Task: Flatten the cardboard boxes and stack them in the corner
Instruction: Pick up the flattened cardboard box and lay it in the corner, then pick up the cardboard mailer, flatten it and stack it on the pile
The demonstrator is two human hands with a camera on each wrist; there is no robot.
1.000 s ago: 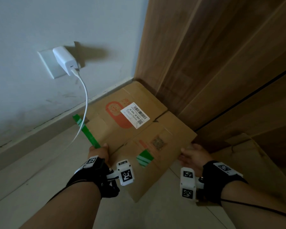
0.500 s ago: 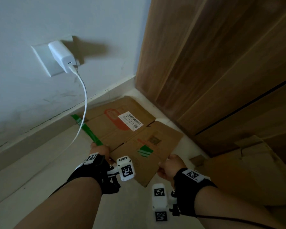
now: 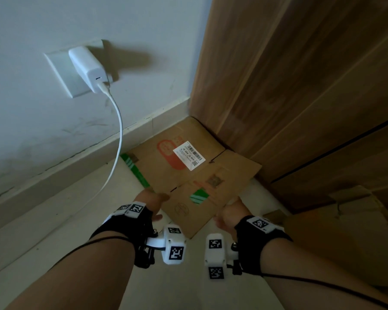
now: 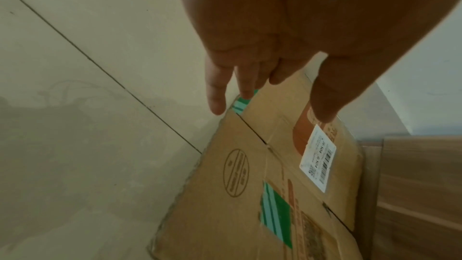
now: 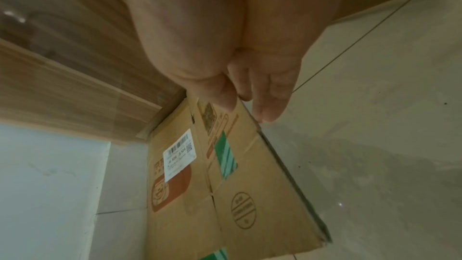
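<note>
Looking down, we see one flattened cardboard box (image 3: 188, 175) lying on the tiled floor (image 3: 76, 220), its far end pushed into the corner where the white wall (image 3: 54, 130) meets the wooden panel (image 3: 300, 86). It carries a white shipping label (image 3: 189, 155), an orange logo and green tape strips.

Left hand (image 3: 148, 201) sits at the box's near-left edge — in the left wrist view the fingers (image 4: 215, 90) are straight and spread, tips just at the cardboard edge by the green tape; whether they touch it we cannot tell. Nothing gripped.

Right hand (image 3: 232, 212) is at the near-right edge. In the right wrist view its fingers (image 5: 270, 94) are straight and close together, tips right at the cardboard edge — contact unclear, nothing clamped.

A white charger (image 3: 86, 68) is plugged into a wall socket, and its cable (image 3: 119, 130) hangs down to the floor left of the box. Another cardboard piece (image 3: 345, 231) lies on the floor to the right, beside the wooden panel, apart from the first box.
</note>
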